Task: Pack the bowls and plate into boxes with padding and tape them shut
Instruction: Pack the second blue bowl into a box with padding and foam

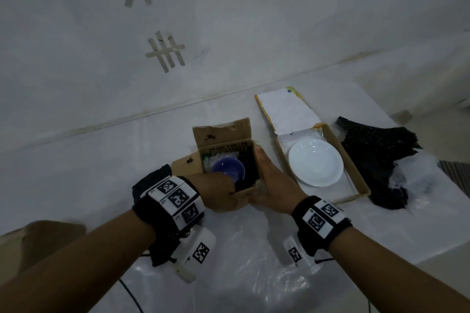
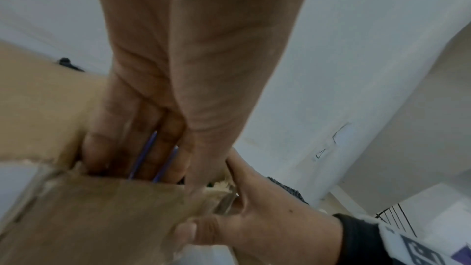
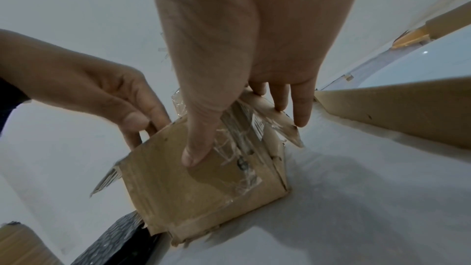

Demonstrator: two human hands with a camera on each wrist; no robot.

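A small open cardboard box (image 1: pixel 223 134) stands mid-table with bubble wrap (image 1: pixel 209 160) inside. My left hand (image 1: pixel 223 193) reaches into it from the near side and grips the rim of a blue bowl (image 1: pixel 227 168), tilted inside the box. In the left wrist view the blue rim (image 2: pixel 147 152) shows between my fingers (image 2: pixel 114 128). My right hand (image 1: pixel 269 180) holds the box's near right corner, thumb (image 3: pixel 196 148) on the front wall (image 3: pixel 198 198) and fingers over the right side. A white plate (image 1: pixel 315 164) lies in a flat open box (image 1: pixel 356 173) to the right.
Black padding (image 1: pixel 381 155) and white wrap lie right of the flat box, near the table's edge. A clear plastic sheet (image 1: pixel 241 274) covers the near table under my wrists. A brown cardboard piece (image 1: pixel 45 236) sits at the near left. The wall is close behind.
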